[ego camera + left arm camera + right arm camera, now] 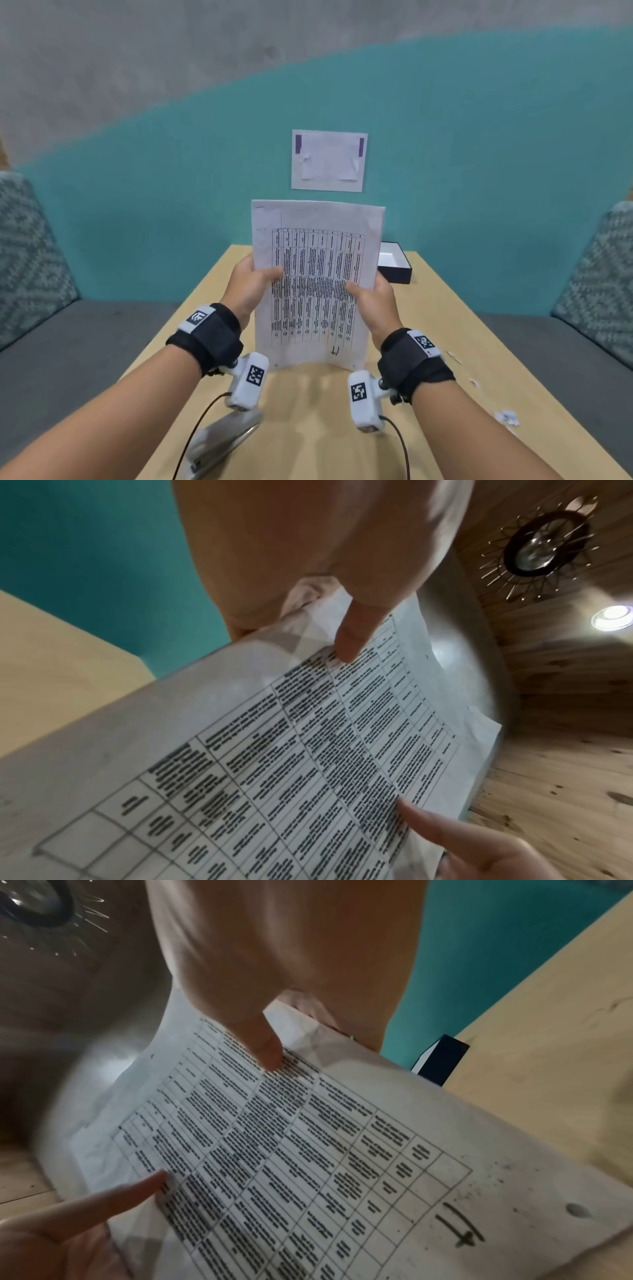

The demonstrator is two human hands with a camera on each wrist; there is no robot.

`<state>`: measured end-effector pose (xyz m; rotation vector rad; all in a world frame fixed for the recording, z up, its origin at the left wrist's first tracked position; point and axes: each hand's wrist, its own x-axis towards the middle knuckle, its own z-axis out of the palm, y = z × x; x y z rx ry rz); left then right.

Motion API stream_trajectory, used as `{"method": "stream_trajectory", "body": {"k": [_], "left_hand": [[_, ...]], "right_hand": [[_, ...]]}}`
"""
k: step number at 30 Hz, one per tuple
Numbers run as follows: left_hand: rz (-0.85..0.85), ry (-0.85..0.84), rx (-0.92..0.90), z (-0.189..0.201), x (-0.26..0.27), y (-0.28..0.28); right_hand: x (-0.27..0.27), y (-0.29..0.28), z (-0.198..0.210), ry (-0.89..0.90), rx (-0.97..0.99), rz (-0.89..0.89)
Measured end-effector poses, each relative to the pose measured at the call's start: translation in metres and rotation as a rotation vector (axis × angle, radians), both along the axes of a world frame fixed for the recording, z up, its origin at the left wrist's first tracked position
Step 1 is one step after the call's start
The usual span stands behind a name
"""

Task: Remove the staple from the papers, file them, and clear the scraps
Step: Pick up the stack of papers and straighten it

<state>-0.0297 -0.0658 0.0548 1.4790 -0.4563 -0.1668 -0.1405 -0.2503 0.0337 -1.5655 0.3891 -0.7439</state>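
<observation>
The papers (pixel 317 277) stand upright above the middle of the tabletop (pixel 308 411), their bottom edge at or just above the wood, which I cannot tell. The left hand (pixel 251 286) pinches their left edge, thumb on the printed face and fingers behind; the right hand (pixel 373 298) pinches the right edge the same way. Paper scraps (pixel 507 417) lie scattered along the tabletop's right edge, well apart from the sheets. A dark open box (pixel 395 263) sits at the far right corner, just behind the papers' right edge. A shiny metal tool (pixel 222 442), blurred, lies near the front left edge, under the left wrist. Bare wood shows between the papers' bottom edge and the front edge, and from there to the scraps.
</observation>
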Motion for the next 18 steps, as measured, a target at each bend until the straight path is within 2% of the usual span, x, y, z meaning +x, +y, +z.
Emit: {"method": "stream_trajectory", "body": {"k": [5,13,18], "left_hand": [[0.028,-0.015,0.003,0.013,0.002,0.001],[-0.008,-0.176,-0.155,0.083,0.002,-0.005],[0.077,-0.259,-0.167,0.077,0.013,-0.008]], "right_hand": [[-0.004,-0.001,-0.006,0.033,-0.018,0.028],[0.001,-0.004,0.033,-0.145,0.009,0.021],[-0.001,-0.007,0.017,-0.082,0.007,0.018]]}}
